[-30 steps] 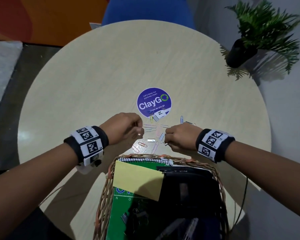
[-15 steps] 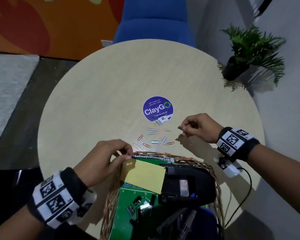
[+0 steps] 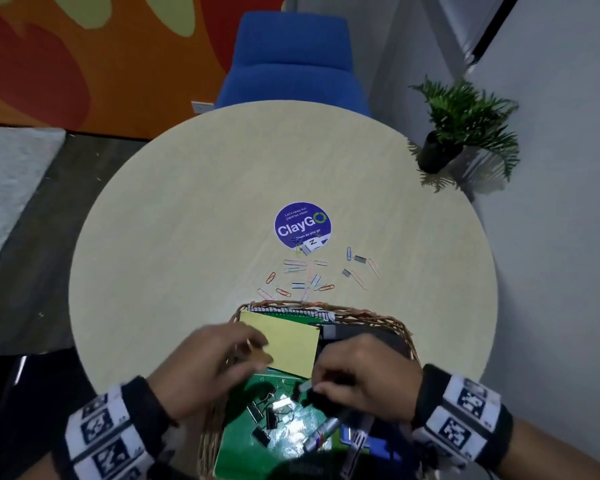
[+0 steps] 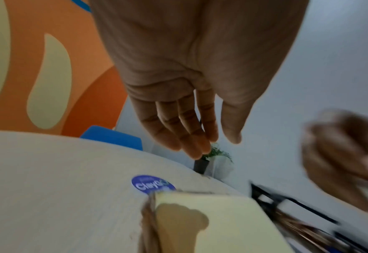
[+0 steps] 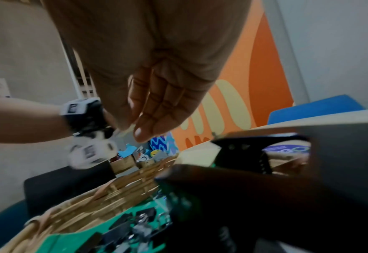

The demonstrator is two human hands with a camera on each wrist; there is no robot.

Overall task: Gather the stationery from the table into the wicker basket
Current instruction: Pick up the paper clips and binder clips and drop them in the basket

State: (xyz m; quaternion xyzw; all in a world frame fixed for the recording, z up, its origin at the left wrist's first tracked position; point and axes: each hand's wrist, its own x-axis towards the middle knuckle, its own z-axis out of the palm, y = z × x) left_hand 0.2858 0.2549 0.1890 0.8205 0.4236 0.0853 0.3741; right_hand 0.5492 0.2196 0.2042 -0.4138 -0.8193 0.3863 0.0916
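1. So, nearest you, both hands hung over the wicker basket (image 3: 371, 315). Your left hand (image 3: 219, 368) had a spread grip, fingers straight and thumb apart, with nothing plainly in it. On your right hand (image 3: 361, 379) the fingertips were drawn toward the thumb; I cannot tell whether that grip pinched anything.
2. Inside the basket lay a green notebook (image 3: 291, 431), a yellow sticky pad (image 3: 288, 344), black binder clips (image 3: 257, 412) and a marker (image 3: 321, 433).
3. Just beyond the rim, the remaining stationery was on the counter (image 3: 187, 220): coloured paper clips (image 3: 293, 268) in a loose scatter, with a few staple strips (image 3: 360, 259) off to the right.
4. You could expect the clips to be very light, thin and flat on the smooth top, so likely slippery. A fingertip pinch on a clip's rounded end, or sliding several together first, looked best.
5. The staple strips probably break apart if bent, so you should have pinched them by their long sides.
6. Farther off sat a round purple sticker (image 3: 300, 225), then a blue chair (image 3: 291, 60).
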